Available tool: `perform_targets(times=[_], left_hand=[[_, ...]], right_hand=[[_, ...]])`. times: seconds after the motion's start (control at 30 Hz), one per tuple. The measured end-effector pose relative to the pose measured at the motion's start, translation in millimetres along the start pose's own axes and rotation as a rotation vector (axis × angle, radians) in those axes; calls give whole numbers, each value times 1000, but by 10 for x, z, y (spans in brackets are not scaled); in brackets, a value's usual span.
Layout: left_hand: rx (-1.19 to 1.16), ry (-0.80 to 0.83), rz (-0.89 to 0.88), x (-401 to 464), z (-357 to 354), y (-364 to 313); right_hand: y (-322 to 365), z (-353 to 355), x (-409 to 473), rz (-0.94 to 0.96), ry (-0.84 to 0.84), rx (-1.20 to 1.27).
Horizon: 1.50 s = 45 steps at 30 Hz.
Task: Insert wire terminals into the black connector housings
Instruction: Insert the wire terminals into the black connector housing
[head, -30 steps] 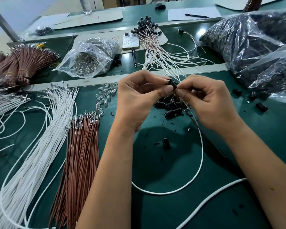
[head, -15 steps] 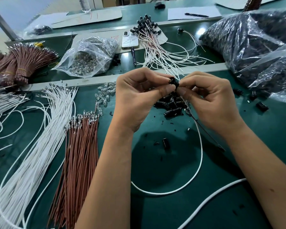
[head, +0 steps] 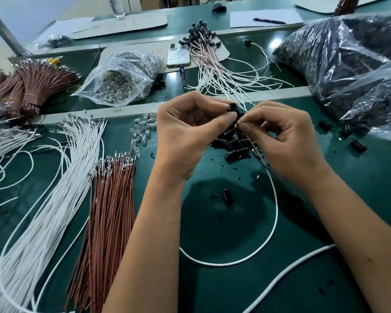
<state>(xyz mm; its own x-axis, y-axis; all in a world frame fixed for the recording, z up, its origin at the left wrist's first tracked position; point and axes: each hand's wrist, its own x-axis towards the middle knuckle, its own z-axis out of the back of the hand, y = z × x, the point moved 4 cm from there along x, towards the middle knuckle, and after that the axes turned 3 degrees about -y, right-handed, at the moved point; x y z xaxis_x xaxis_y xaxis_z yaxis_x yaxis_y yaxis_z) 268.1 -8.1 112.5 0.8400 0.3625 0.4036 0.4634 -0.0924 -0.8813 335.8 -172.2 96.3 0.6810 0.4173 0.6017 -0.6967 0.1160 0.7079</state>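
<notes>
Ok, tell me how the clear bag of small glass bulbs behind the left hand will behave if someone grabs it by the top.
The clear bag of bulbs would probably sag and shift: its thin plastic lies crumpled and slack. The contents look loose, so they would likely slump to the bottom. Its mouth seems open, so bulbs might spill like the loose bulbs on the green mat.

Both bare forearms reached forward over the table, hands raised and nearly meeting. The left hand (head: 185,132) curled its fingers, thumb and forefinger in a pinching grip. The right hand (head: 289,141) faced it, fingers bent inward, thumb and forefinger pressed together at the tips
</notes>
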Motion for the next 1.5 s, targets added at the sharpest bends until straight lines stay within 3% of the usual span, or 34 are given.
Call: perform_targets(times=[0.23, 0.63, 1.2, 1.5], left_hand=[[-24, -38, 27, -9, 3, 27], [-87, -52, 301, -2, 26, 176], [-36, -79, 268, -9, 18, 228], [-145, -148, 412, -13, -22, 266]], right_hand=[[20, -13, 1, 2, 35, -74], [90, -10, -23, -122, 34, 17], [57, -69, -17, -71, 80, -98], [67, -62, -31, -111, 29, -77]])
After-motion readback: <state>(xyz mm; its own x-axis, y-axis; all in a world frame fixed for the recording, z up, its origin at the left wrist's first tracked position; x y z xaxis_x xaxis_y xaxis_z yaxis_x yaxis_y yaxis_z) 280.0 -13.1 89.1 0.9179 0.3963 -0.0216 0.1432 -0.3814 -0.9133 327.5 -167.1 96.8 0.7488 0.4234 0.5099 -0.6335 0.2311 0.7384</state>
